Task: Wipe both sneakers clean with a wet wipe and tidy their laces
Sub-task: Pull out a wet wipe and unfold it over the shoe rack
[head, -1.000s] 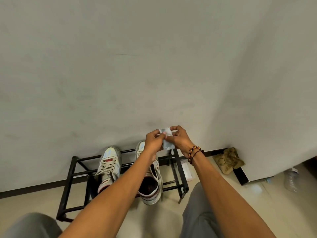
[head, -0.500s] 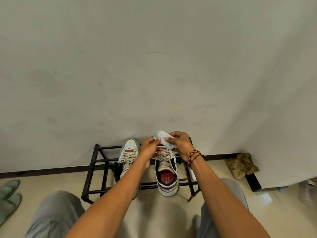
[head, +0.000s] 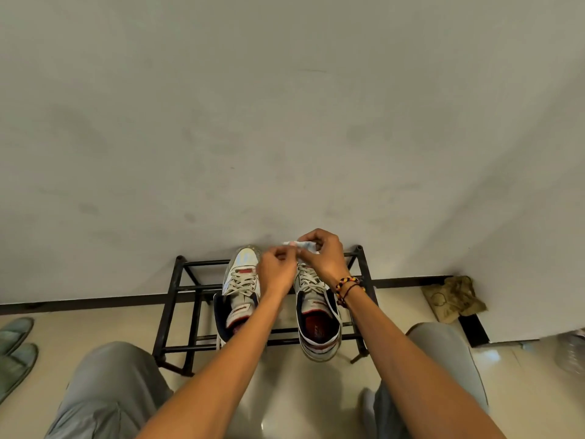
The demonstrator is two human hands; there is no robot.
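Two sneakers, the left sneaker [head: 242, 286] and right sneaker [head: 316, 312], sit unwiped on the rack [head: 172, 299], toes at its back edge. Above them my left hand [head: 277, 269] and right hand [head: 324, 255] pinch the wet wipe [head: 302, 245], probably unfolding it; next, spread it flat before wiping.

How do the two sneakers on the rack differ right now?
The left sneaker shows its toe and laces, with the left forearm crossing its heel; the right sneaker has its toe hidden behind the hands, its red insole open to view. Both are white, laced, toes toward the wall on the black rack.
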